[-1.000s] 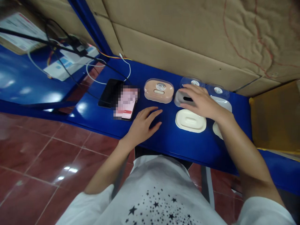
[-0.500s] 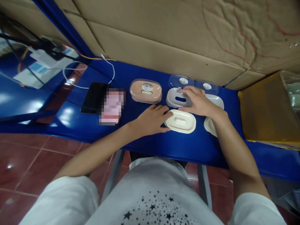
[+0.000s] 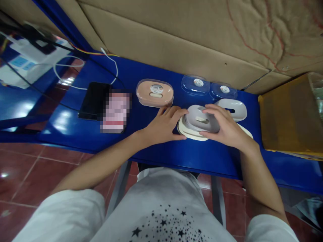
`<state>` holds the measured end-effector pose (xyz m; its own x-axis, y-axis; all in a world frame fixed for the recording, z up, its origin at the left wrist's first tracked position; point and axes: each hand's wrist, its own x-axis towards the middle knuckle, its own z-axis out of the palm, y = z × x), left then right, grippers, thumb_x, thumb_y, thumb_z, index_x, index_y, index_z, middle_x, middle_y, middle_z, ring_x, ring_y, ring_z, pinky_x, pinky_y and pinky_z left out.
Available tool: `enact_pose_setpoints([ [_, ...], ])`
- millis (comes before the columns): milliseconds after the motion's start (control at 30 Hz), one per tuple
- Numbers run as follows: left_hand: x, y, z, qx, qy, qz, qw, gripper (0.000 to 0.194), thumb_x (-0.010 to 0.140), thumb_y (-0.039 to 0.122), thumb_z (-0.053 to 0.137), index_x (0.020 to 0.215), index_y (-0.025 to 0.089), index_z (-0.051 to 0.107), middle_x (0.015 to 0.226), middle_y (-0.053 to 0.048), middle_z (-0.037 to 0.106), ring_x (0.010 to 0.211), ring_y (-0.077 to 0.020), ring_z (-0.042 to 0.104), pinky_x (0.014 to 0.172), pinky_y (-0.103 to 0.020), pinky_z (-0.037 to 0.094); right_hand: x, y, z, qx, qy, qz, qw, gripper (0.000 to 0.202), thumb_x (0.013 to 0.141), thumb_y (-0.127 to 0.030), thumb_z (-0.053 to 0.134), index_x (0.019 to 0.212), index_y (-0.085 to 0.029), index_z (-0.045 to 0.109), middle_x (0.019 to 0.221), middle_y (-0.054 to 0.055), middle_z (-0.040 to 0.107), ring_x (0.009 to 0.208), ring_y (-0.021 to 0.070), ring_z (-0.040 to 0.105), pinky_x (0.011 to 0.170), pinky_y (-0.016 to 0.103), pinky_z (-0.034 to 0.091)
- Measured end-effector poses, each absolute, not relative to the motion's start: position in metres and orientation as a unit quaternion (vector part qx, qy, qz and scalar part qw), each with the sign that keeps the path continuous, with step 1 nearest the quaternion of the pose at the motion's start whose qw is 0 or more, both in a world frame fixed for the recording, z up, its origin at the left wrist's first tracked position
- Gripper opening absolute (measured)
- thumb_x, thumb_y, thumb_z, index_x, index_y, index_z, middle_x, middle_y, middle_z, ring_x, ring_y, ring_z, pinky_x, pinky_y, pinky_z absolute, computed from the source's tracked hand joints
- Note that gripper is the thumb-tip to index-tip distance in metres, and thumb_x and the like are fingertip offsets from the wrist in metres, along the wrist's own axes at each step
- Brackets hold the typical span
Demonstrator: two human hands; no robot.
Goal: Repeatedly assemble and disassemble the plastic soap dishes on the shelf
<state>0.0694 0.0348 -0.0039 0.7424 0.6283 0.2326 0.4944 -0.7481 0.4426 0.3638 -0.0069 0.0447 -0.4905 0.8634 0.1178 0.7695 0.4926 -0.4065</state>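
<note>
A grey oval piece with a slot (image 3: 195, 112) rests over a cream oval base (image 3: 188, 132), whose raised middle shows through the slot. My right hand (image 3: 222, 126) grips the grey piece at its right end, thumb at the near side and fingers at the far side. At the left end, my left hand (image 3: 169, 124) has its fingers and thumb spread around the edges of both pieces. Another grey slotted piece (image 3: 241, 109) lies behind my right hand, with a second cream base (image 3: 246, 130) partly hidden under my wrist.
A peach oval box with a label (image 3: 145, 92) sits behind my left hand. Two clear lids (image 3: 191, 87) (image 3: 219, 92) lie at the back. At left are a black object (image 3: 93, 101), a blurred phone (image 3: 114, 112) and cables. A taped carton (image 3: 285, 117) stands at right.
My right hand has brought the grey piece toward me, from in front of the clear lid onto the cream base. My left hand has stayed by the base's left end.
</note>
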Motion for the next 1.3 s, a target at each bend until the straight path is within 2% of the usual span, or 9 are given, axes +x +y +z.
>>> enact_pose_setpoints([
  [133,0.073,0.033,-0.011,0.911,0.285,0.212,0.210,0.113,0.080,0.050,0.093,0.167,0.023,0.026,0.161,-0.023,0.049,0.151,-0.0420,0.048,0.127,-0.065,0.035,0.351,-0.016,0.042,-0.475,-0.861,0.134,0.122,0.066,0.097,-0.052,0.073,0.154,-0.030,0.047,0.164,0.018,0.051,0.152,0.0434,0.049,0.119,0.064,0.038],
  [233,0.073,0.034,-0.013,0.906,0.271,0.225,0.235,0.111,0.086,0.046,0.090,0.171,0.028,0.021,0.167,-0.021,0.045,0.155,-0.0401,0.044,0.127,-0.063,0.037,0.343,-0.020,0.045,-0.475,-0.865,0.119,0.111,0.068,0.098,-0.052,0.073,0.155,-0.029,0.046,0.164,0.019,0.051,0.150,0.0439,0.050,0.119,0.066,0.037],
  [400,0.073,0.036,-0.017,0.912,0.242,0.218,0.248,0.107,0.090,0.044,0.086,0.173,0.032,0.021,0.173,-0.020,0.038,0.159,-0.0408,0.039,0.130,-0.068,0.030,0.336,-0.026,0.048,-0.459,-0.876,0.121,0.090,0.069,0.098,-0.051,0.074,0.156,-0.027,0.046,0.163,0.020,0.051,0.148,0.0443,0.051,0.118,0.067,0.040],
  [600,0.072,0.038,-0.021,0.914,0.230,0.220,0.253,0.093,0.098,0.047,0.077,0.173,0.031,0.025,0.170,-0.021,0.042,0.159,-0.0402,0.040,0.129,-0.068,0.032,0.341,-0.015,0.020,-0.438,-0.869,0.174,0.148,0.079,0.096,-0.052,0.075,0.162,-0.029,0.039,0.165,0.019,0.045,0.155,0.0410,0.043,0.125,0.065,0.040],
  [767,0.069,0.041,-0.017,0.903,0.251,0.217,0.273,0.092,0.097,0.048,0.077,0.172,0.028,0.028,0.170,-0.022,0.041,0.158,-0.0421,0.040,0.127,-0.067,0.035,0.344,-0.004,0.006,-0.422,-0.864,0.210,0.177,0.097,0.090,-0.069,0.076,0.168,-0.032,0.032,0.171,0.019,0.040,0.160,0.0413,0.038,0.128,0.066,0.035],
  [967,0.071,0.040,-0.010,0.904,0.278,0.200,0.255,0.096,0.094,0.043,0.080,0.171,0.026,0.027,0.167,-0.021,0.044,0.156,-0.0406,0.044,0.126,-0.064,0.037,0.356,0.050,0.028,-0.482,-0.838,0.169,0.191,0.062,0.109,-0.064,0.045,0.161,-0.029,0.048,0.170,0.015,0.047,0.160,0.0318,0.042,0.131,0.060,0.033],
  [1100,0.070,0.040,-0.008,0.902,0.285,0.197,0.257,0.095,0.092,0.039,0.081,0.170,0.024,0.029,0.166,-0.021,0.045,0.157,-0.0398,0.044,0.127,-0.062,0.037,0.365,0.095,0.024,-0.538,-0.827,0.105,0.124,0.074,0.104,-0.055,0.056,0.167,-0.019,0.039,0.173,0.023,0.040,0.163,0.0416,0.035,0.129,0.070,0.028],
  [1233,0.066,0.043,-0.005,0.899,0.275,0.188,0.284,0.101,0.090,0.039,0.083,0.172,0.026,0.025,0.167,-0.020,0.044,0.157,-0.0389,0.043,0.128,-0.062,0.037,0.366,0.105,0.019,-0.543,-0.827,0.083,0.120,0.082,0.094,-0.054,0.071,0.164,-0.022,0.043,0.153,0.022,0.058,0.146,0.0446,0.053,0.119,0.069,0.040],
  [1300,0.064,0.044,-0.004,0.896,0.261,0.190,0.304,0.108,0.089,0.042,0.085,0.174,0.029,0.021,0.169,-0.019,0.043,0.157,-0.0387,0.043,0.128,-0.062,0.037,0.364,0.103,0.016,-0.533,-0.832,0.085,0.132,0.090,0.089,-0.059,0.076,0.164,-0.023,0.042,0.155,0.021,0.055,0.146,0.0447,0.053,0.119,0.068,0.041],
])
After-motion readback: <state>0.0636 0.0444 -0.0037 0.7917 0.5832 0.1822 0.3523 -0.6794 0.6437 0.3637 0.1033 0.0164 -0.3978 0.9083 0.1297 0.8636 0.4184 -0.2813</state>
